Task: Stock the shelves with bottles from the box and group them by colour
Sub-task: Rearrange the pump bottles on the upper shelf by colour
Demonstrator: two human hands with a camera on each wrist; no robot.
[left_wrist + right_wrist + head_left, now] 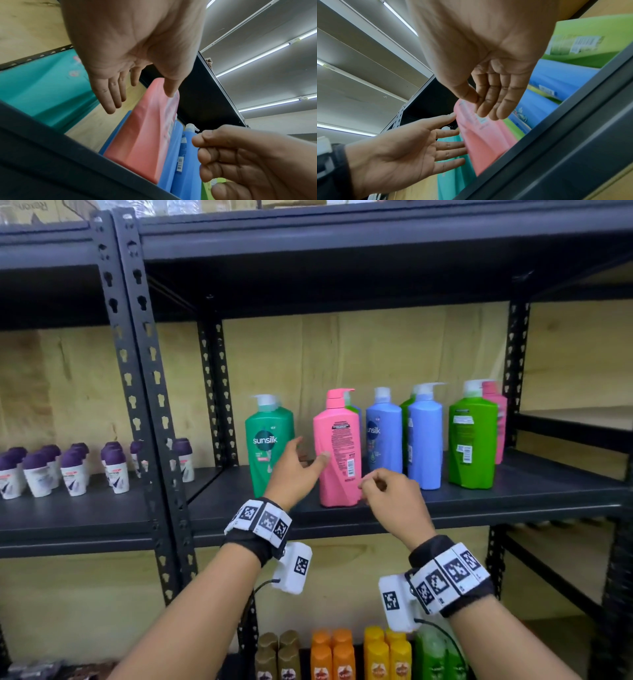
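A dark metal shelf at chest height carries a row of upright pump bottles against a plywood back wall. From the left stand a teal-green bottle with its "sunsilk" label facing out, then a pink bottle near the front edge with its back label and barcode facing out, then a blue bottle, a second blue bottle and a bright green bottle. More bottles stand behind the front row – a green one behind the pink, another green behind the second blue, and a pink one at the far right rear.

The person's left hand reaches into the gap between the teal-green bottle and the pink one, fingers spread and straight; its thumb tip lies against the pink bottle's left face, and the hand clasps nothing. The right hand hangs just in front of the pink bottle's lower right corner with its fingers loosely curled, holding nothing; whether it touches the bottle cannot be told. Both wrists wear black bands with square black-and-white markers.

On the neighbouring shelf to the left stand small white bottles with purple caps. On the shelf below are rows of brown bottles, orange bottles, yellow bottles and green bottles.
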